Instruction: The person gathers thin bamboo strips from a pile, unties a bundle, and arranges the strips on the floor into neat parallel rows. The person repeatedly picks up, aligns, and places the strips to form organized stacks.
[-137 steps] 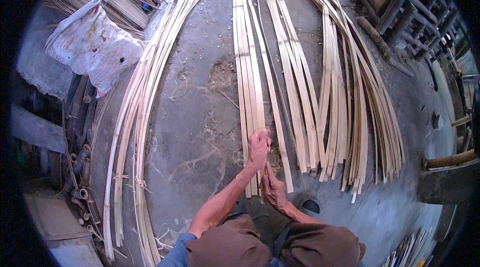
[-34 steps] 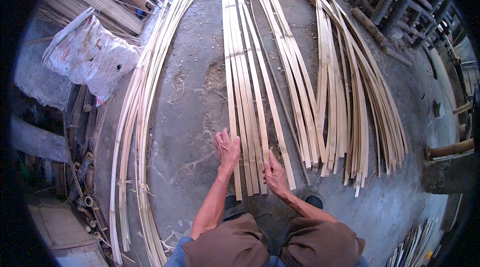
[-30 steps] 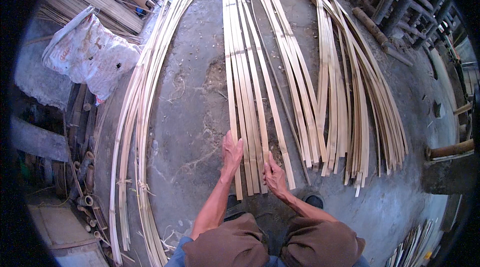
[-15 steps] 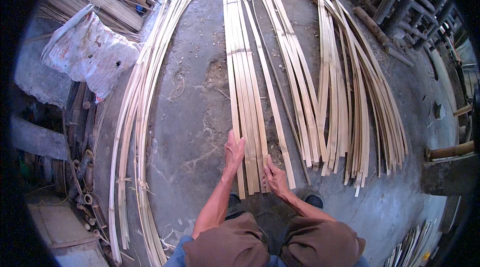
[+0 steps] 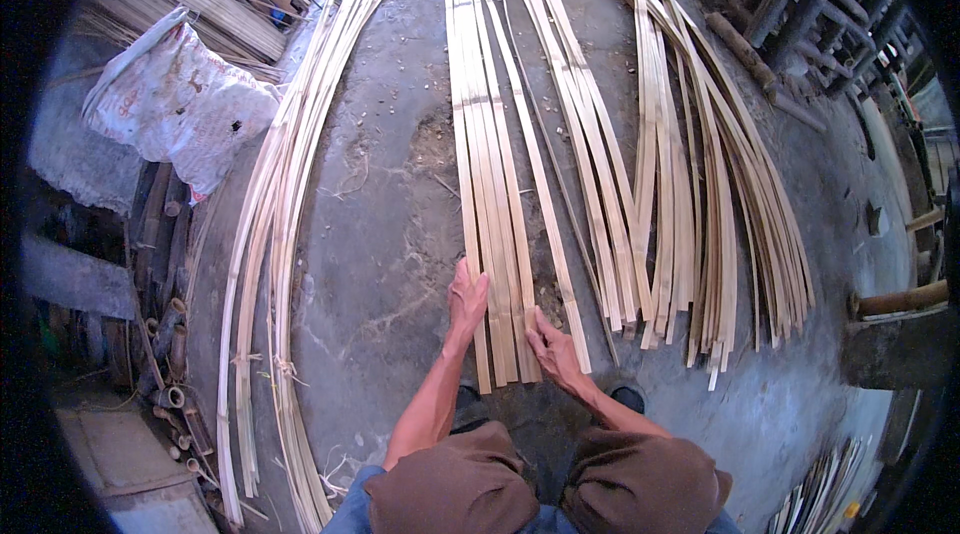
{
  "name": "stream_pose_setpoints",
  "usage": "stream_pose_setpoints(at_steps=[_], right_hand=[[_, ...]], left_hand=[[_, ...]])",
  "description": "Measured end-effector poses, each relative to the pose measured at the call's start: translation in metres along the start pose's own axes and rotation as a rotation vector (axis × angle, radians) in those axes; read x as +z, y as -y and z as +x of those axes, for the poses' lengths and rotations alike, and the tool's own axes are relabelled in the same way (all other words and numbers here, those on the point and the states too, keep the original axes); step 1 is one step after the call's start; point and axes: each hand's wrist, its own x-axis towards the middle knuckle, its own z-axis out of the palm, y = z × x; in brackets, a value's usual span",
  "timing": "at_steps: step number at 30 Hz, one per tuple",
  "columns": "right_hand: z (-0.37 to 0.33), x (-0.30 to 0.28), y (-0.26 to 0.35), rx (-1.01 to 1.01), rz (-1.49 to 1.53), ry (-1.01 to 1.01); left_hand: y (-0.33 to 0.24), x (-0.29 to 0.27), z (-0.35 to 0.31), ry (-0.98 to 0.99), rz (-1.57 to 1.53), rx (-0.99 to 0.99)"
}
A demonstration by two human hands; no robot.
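Several long, pale bamboo strips [image 5: 495,174] lie side by side on the floor, running away from me. At their left edge, near the front ends, my left hand [image 5: 467,299] is closed on the outermost strip, with the thumb on top. My right hand [image 5: 556,346] sits lower on the opposite edge, its fingers bent around the rightmost strip of this group; the fingertips are partly hidden. Just right of the group, a single strip [image 5: 553,244] lies apart, passing close beside my right hand.
More bamboo strips [image 5: 590,144] fan out on the right, crossing at the far end. A tied bundle [image 5: 262,224] lies on the left. A white sack [image 5: 185,99] and bamboo poles [image 5: 165,334] line the left side. Dark bamboo frames [image 5: 815,9] stand at far right.
The near ends of the middle strips have shifted very slightly away from me and lie a little more even. Both hands keep almost the same places.
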Motion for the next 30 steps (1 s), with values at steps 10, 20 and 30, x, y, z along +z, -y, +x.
stream_pose_setpoints(at_steps=[10,20,30], right_hand=[[-0.001,0.013,-0.009,-0.380,-0.008,-0.343],[-0.011,0.011,0.003,-0.285,0.035,-0.378],[-0.016,-0.001,0.008,-0.028,0.292,-0.042]], left_hand=[[-0.002,0.001,0.001,-0.016,-0.081,-0.008],[0.001,-0.001,0.001,-0.017,-0.101,-0.020],[0.007,-0.001,0.001,-0.028,-0.078,-0.027]])
